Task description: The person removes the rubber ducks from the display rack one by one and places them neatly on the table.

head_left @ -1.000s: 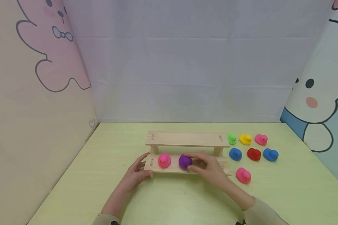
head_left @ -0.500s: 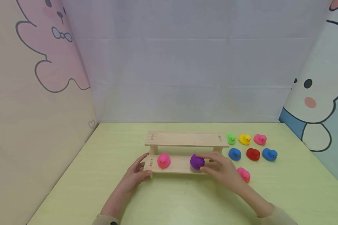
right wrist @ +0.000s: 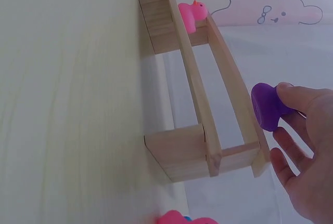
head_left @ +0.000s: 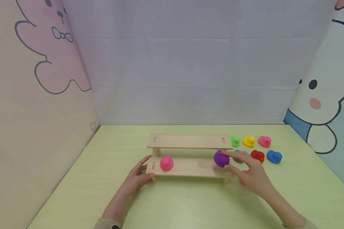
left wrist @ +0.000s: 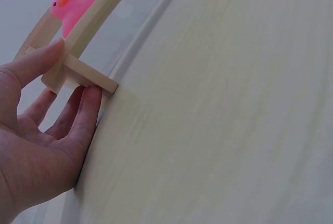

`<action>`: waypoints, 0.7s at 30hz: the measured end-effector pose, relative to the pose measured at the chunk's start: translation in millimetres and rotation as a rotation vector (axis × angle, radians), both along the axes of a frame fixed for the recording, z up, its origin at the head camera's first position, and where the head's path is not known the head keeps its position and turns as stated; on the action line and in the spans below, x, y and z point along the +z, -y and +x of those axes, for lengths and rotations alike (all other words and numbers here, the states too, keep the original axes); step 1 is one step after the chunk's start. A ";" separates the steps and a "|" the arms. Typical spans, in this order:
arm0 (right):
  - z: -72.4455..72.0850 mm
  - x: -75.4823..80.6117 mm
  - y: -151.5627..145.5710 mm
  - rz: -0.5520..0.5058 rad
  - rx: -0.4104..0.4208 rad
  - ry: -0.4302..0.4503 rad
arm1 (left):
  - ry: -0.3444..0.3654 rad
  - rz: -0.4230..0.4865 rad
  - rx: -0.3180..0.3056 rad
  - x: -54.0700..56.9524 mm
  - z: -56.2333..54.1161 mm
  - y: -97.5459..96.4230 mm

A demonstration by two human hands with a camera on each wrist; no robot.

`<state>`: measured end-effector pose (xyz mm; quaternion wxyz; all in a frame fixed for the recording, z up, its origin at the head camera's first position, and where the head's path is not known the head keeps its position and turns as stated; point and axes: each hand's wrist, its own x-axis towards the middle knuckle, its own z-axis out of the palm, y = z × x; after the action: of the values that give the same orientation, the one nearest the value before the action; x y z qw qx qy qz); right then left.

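A two-tier wooden rack (head_left: 192, 167) stands on the table, its upper board behind the lower one. With thumb and fingers my left hand (head_left: 136, 178) grips the left end of the lower board; the left wrist view has the thumb (left wrist: 44, 60) at the board's edge and fingertips against the leg below. A pink rubber duck (head_left: 166, 163) sits on that board near this hand. My right hand (head_left: 254, 175) pinches a purple rubber duck (head_left: 221, 159) above the right end of the lower board. In the right wrist view the purple duck (right wrist: 268, 105) is held apart from the wood.
Right of the rack stand more rubber ducks: green (head_left: 235, 141), yellow (head_left: 248, 141), pink (head_left: 264, 141), red (head_left: 257, 156) and blue (head_left: 274, 156). My right hand partly covers another blue duck (head_left: 238, 159) and a pink one (head_left: 243, 181). A pale backdrop (head_left: 172, 79) rises behind the table.
My right hand has carried the purple duck rightward along the lower board and raised it. The left hand and the pink duck on the rack have stayed in place.
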<state>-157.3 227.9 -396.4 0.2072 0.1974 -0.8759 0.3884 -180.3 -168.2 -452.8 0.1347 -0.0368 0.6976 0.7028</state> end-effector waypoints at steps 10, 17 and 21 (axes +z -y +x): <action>8.0 -0.7 -31.7 0.023 -0.112 0.021 | -0.003 0.007 -0.008 -0.5 -0.8 0.1; 14.1 -5.2 -51.9 0.095 -0.187 0.056 | 0.001 0.002 0.003 -0.7 -1.0 0.1; 16.4 -8.6 -63.1 0.121 -0.208 0.032 | 0.004 0.001 0.007 -0.7 -1.5 -0.2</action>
<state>-140.9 291.0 -405.1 0.2201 0.1114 -0.9166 0.3145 -181.8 -168.0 -453.5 0.1336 -0.0404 0.6970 0.7034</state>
